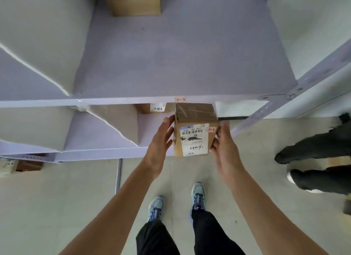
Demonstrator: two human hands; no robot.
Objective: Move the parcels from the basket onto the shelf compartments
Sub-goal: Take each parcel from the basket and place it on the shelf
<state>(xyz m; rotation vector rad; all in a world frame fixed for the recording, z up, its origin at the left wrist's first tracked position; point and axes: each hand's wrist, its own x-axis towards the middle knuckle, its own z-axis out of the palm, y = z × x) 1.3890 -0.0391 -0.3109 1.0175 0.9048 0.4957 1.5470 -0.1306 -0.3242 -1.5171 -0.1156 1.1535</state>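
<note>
**Q:** What is the state of the fingers?

**A:** The fingers (168, 125) of the left hand (161, 142) are straight and slightly spread, flat against the left face of the parcel (193, 125). The right hand (227, 148) is flat against the right face, fingers extended. Neither hand curls round the box; it is carried by pressure between the two hands.

**Q:** Where is the parcel?

**A:** It is upright at the front of the shelf (133, 100), just under the front rail. Whether its base rests on the lower board cannot be told.

**Q:** How is the step done well?

**A:** Match the pink sticker (211, 129) on the parcel, which appears to read 2-3, with the pink tag (180, 99) on the rail. Keep both hands pressing evenly so the box does not slip or tilt. Slide it in with the label facing out and release only once the base is fully supported.

**Q:** What do the compartments hold?

**A:** The lower compartment holds a box marked 7186 (148, 108), behind and left of the parcel. The compartment above holds one labelled carton (133, 5) at its back. The basket is not in view.
</note>
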